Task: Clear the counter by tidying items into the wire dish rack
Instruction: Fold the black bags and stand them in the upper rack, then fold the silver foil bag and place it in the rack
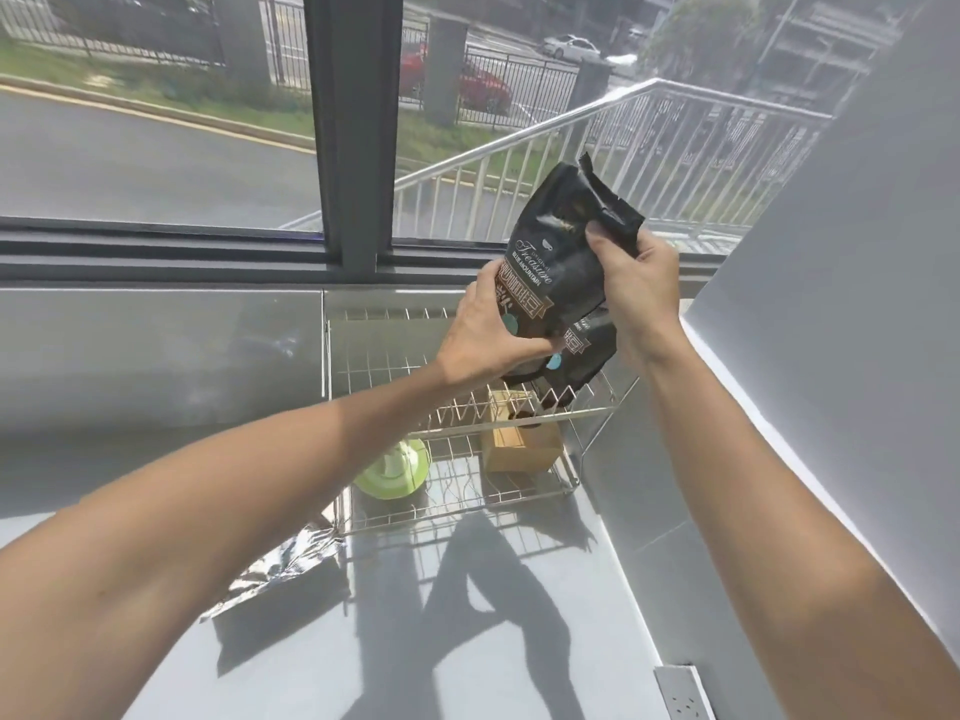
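Fingers (597, 236) pinch coffee bag (558, 262) above rack (467, 407).

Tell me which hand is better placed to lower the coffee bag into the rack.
Probably the left hand: it grips the coffee bag's lower body, nearest the wire dish rack. The right hand only pinches the folded top.

Coffee bag (558, 252) looks like matt black foil-plastic (slightly crinkly), rack (457, 491) is shiny bare wire, box (522, 441) plain brown cardboard, counter (467, 615) smooth glossy grey, crumpled silvery foil (280, 566).
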